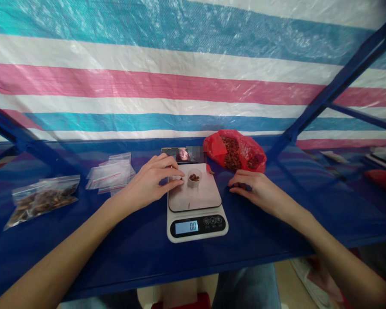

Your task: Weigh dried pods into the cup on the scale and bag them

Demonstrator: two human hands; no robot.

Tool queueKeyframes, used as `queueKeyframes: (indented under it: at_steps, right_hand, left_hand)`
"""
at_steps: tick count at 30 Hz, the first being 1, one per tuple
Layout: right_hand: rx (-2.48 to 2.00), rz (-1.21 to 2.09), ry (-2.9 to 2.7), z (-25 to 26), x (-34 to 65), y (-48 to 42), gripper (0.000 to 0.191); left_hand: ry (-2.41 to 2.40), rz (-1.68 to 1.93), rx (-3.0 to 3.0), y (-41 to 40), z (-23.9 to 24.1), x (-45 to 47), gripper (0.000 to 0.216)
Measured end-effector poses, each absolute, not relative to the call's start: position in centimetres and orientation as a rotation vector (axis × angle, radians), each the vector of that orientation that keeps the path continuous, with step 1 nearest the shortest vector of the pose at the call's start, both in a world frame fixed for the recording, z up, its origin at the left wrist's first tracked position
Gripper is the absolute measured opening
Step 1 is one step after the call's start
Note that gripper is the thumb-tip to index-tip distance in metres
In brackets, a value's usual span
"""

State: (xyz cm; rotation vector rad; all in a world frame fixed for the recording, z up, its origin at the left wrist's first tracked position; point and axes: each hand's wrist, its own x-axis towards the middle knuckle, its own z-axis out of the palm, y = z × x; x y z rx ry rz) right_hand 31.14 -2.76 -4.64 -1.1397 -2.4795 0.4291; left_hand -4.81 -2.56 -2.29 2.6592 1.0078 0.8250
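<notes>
A white digital kitchen scale [196, 206] sits on the blue table [116, 244], its display reading 0.0. On its platform stands a small white cup [194, 177] holding a few brown bits. My left hand [151, 182] rests at the platform's left edge, fingertips pinched together just left of the cup; what they hold, if anything, is too small to see. My right hand [252, 186] lies on the table right of the scale, fingers curled down, below a red plastic bag [236, 151] of brown dried pieces.
A phone [182, 154] lies behind the scale. Empty clear zip bags [111, 174] are stacked to the left, and a filled zip bag [41, 199] of brown pieces lies further left. Blue frame bars [334, 88] and a striped tarp [180, 81] close the back.
</notes>
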Motion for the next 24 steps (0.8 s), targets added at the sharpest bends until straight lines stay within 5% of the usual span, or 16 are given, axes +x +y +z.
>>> queueKeyframes:
  at_steps: [16,24]
  right_hand:
    - [-0.968,0.414,-2.385,-1.4,25.0,-0.1,0.006]
    - [-0.971,0.431,-2.349,-2.4,24.5,0.1,0.011]
  left_hand:
    - [1.056,0.741,2.698,-1.8,-3.0,-4.6,0.015]
    - [1.039,1.077,2.572,-2.0,-1.8,-3.8,0.009]
